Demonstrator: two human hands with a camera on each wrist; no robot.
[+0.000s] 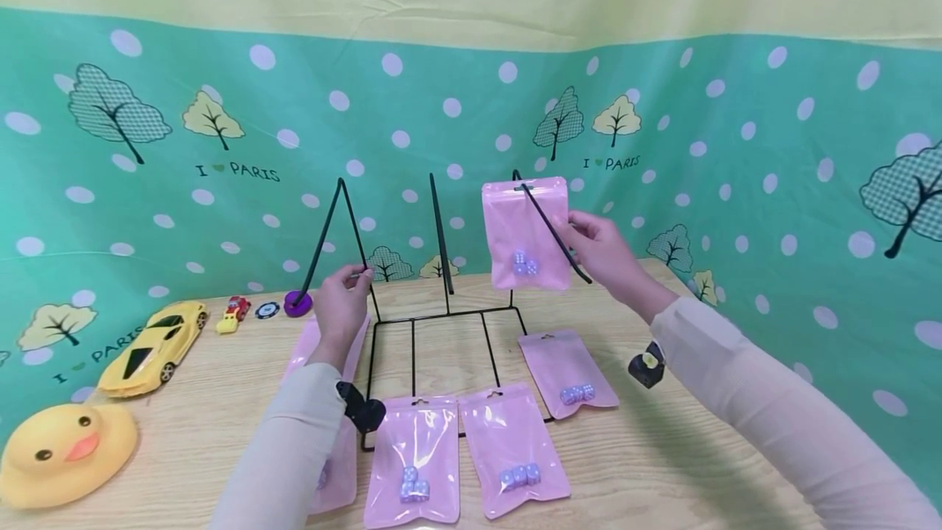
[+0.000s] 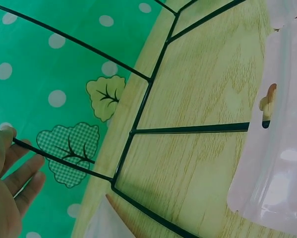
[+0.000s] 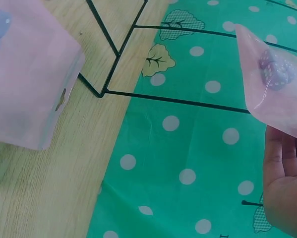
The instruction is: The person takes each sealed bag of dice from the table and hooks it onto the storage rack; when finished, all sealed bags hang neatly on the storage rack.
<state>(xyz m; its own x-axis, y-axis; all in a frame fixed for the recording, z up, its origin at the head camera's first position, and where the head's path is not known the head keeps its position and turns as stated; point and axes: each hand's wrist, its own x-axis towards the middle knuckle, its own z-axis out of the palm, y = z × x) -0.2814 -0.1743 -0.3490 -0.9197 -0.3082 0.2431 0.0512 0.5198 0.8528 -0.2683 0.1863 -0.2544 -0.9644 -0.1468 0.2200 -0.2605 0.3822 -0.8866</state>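
A black wire rack (image 1: 449,313) with three long prongs stands on the table. My left hand (image 1: 344,309) pinches the rack's left upright between thumb and fingers; the left wrist view shows this at its edge. On the right prong a pink zip pouch (image 1: 508,227) with lilac dice inside hangs by its top hole, the prong passing in front of it. My right hand (image 1: 599,256) holds this pouch by its right edge. Its lower part, with dice (image 3: 276,72), shows above the right fingers in the right wrist view.
Similar pouches lie on the table: one (image 1: 338,464) partly under my left arm, two at the front (image 1: 434,440) and one at the right (image 1: 559,358). At left are a rubber duck (image 1: 66,452), a yellow toy car (image 1: 158,346), a small red car (image 1: 233,313), a chip (image 1: 267,310) and a purple disc (image 1: 298,304).
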